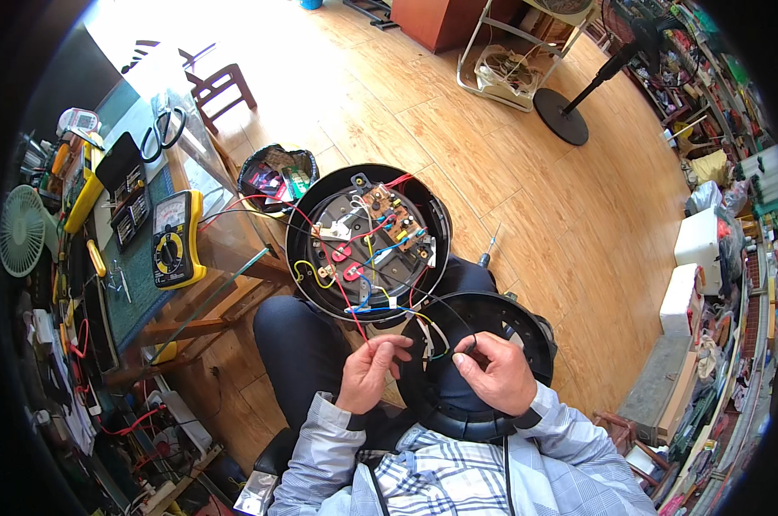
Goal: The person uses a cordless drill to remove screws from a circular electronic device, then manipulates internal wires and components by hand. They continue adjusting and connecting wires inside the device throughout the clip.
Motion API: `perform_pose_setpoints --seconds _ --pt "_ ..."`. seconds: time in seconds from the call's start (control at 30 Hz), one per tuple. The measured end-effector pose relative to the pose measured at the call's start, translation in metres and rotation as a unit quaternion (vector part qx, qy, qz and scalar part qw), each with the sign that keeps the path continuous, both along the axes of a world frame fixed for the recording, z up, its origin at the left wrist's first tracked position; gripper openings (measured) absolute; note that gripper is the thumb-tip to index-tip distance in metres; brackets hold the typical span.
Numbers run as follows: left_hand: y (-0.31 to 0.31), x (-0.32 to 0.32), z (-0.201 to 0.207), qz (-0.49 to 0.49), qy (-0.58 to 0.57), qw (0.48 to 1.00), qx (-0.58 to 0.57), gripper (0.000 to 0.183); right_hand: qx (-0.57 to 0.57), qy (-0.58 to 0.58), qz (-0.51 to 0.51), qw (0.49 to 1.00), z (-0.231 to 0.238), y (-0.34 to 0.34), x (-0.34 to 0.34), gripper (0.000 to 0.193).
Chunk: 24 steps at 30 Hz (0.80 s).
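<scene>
My left hand (376,370) is closed in a pinch around the end of a red test lead (351,314). In my right hand (498,374), thumb and fingers pinch a black test lead (445,301); its tip is too small to make out. Just beyond them, a round black appliance housing (296,288) rests on my knees, open side up. Inside it are a brown circuit board (390,215) and several coloured wires. A second round black shell (423,413) lies in my lap under my hands, with wires running between both parts. A yellow analog multimeter (175,241) stands on the workbench at left.
On the workbench (139,297) are large scissors (162,138), a screwdriver bit case (131,211) and a small fan (23,230). A bin of scraps (277,176) stands beyond the housing. A screwdriver (487,254) is right of it. Cluttered shelves (750,284) line the right side.
</scene>
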<state>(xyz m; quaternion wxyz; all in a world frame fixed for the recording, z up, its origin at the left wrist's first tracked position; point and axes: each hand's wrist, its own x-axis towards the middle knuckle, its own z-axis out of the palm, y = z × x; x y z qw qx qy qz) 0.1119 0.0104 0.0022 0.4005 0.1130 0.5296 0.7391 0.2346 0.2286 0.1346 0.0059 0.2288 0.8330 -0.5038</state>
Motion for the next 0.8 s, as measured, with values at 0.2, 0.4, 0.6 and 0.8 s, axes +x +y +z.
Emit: perform_pose_setpoints --seconds 0.2,0.4,0.6,0.8 --pt "0.020 0.008 0.007 0.024 -0.024 0.998 -0.055 0.037 0.033 0.041 -0.022 0.998 -0.002 0.002 -0.001 0.012" --pt "0.030 0.009 0.010 -0.017 -0.013 0.995 -0.097 0.039 0.040 0.013 -0.048 0.998 0.004 0.006 -0.003 0.013" --pt "0.039 0.013 0.007 -0.036 0.050 0.994 -0.090 0.037 0.084 0.038 -0.021 0.996 -0.009 0.005 -0.002 0.014" --pt "0.036 0.011 0.010 -0.067 0.026 0.987 -0.146 0.032 0.064 0.023 0.002 0.998 -0.023 0.004 0.000 0.024"
